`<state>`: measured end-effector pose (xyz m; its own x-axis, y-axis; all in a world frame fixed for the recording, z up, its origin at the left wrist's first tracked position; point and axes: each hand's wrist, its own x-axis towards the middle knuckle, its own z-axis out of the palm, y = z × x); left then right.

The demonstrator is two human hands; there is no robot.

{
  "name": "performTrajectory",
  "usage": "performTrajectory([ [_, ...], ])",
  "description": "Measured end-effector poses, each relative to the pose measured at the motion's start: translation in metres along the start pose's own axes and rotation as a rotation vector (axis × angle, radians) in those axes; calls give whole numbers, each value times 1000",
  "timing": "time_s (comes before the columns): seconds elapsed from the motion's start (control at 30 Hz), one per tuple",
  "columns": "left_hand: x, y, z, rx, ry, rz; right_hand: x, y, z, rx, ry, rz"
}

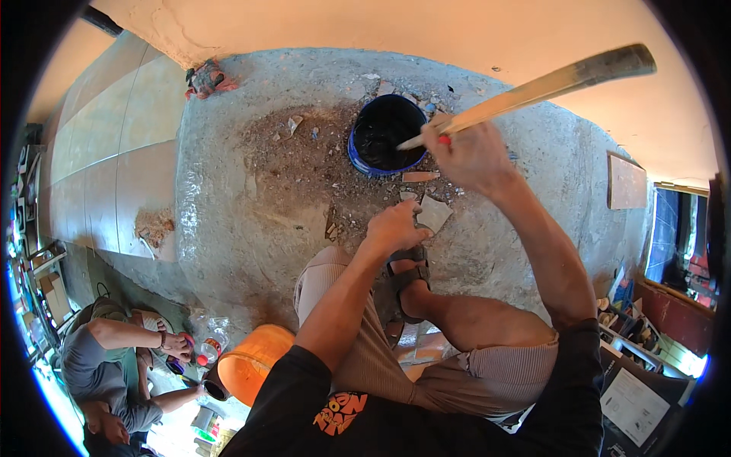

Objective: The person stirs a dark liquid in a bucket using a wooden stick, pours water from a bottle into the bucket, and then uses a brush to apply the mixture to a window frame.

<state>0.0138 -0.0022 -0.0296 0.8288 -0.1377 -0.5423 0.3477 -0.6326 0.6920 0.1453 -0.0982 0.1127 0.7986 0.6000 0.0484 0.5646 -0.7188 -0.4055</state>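
In my right hand [472, 156] is a long pale wooden stick [548, 84], gripped near its narrow end. The fingers close around it, and the thick, worn end rises toward the upper right. Its pointed tip reaches over the opening of a blue bucket [355, 158], whose inside is black; what the bucket contains is hard to make out. Lower down, my left hand [394, 227] hangs above my sandalled foot with its fingers loosely apart and nothing visible in them. Beside that hand lies a broken tile piece [435, 214]. A reddish tile strip [420, 177] rests against the bucket's near side.
Rubble and dirt [293, 148] spread left of the bucket. Large tiles [145, 114] cover the left floor. An orange bucket [255, 364] stands by my left arm, near a plastic bottle [208, 350] and a crouching person [114, 365]. A loose tile [626, 183] leans at the right wall.
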Motion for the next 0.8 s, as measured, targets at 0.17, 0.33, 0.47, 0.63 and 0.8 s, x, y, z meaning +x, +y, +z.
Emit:
performTrajectory([
  [0.17,5,2,6,113,51,-9,-2,0,4,-23,184,1],
  [0.33,7,1,9,94,-5,13,-3,4,7,52,48,-45],
  [0.47,7,1,8,66,35,33,-3,4,8,21,154,-21],
  [0.63,8,2,6,73,0,0,-1,-1,8,8,79,-95],
  [0.8,3,0,4,6,6,43,0,-3,4,-74,103,-12],
])
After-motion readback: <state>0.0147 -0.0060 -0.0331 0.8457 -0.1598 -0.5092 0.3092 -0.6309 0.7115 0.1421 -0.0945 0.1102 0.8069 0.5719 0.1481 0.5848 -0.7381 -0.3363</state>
